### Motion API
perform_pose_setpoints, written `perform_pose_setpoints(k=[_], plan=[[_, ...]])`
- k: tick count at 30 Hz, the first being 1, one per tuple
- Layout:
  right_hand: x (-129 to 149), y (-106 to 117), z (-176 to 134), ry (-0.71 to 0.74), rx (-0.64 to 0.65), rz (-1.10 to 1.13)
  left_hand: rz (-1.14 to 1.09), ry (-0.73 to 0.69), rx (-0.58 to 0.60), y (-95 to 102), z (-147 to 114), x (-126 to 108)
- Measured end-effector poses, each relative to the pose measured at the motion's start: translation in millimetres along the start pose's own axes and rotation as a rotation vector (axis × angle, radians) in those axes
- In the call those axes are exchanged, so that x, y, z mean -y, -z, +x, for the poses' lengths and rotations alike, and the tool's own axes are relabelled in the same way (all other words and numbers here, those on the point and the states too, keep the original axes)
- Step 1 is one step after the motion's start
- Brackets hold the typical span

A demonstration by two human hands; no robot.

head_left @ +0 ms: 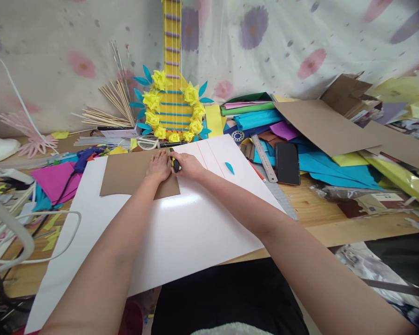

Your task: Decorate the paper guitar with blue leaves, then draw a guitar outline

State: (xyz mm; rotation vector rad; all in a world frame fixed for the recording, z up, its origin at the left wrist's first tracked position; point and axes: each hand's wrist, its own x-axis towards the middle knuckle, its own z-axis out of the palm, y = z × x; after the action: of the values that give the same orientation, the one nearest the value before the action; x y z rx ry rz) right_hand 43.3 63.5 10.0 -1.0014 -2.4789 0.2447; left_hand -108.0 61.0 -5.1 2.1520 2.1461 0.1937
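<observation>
My left hand [159,165] lies flat on a piece of brown cardboard [125,174], its fingers stretched toward the far edge. Close beside it, my right hand [185,165] grips a black and yellow utility knife [175,164] near the cardboard's right side. Whether the blade touches the cardboard cannot be made out. Beneath both is a large white board [202,232], marked with thin orange lines on its right half. A small blue paper leaf [229,168] rests on the board, right of my right hand.
A yellow paper guitar [174,104] with yellow flowers stands behind the board. To the right lie a steel ruler [264,158], a phone [287,163] and piled coloured paper and cardboard [328,125]. At left are a blue glue gun [87,157], cables and wooden sticks [117,104].
</observation>
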Motion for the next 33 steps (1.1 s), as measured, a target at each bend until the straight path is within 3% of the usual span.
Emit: perform_pose_setpoints(k=[15,19,22,33], plan=[[9,20,-33,0.092,0.022,0.025,-0.017,0.002,-0.029,-1.1,0,1],[1,22,-39,0.060,-0.040,0.067,-0.027,0.022,-0.023,-1.6,0,0],[-6,18,-37,0.032,-0.077,0.095,-0.022,0.031,-0.025,-3.3,1,1],[-8,1,-15,-0.020,0.021,0.017,-0.018,0.015,-0.053,-9.5,4,5]])
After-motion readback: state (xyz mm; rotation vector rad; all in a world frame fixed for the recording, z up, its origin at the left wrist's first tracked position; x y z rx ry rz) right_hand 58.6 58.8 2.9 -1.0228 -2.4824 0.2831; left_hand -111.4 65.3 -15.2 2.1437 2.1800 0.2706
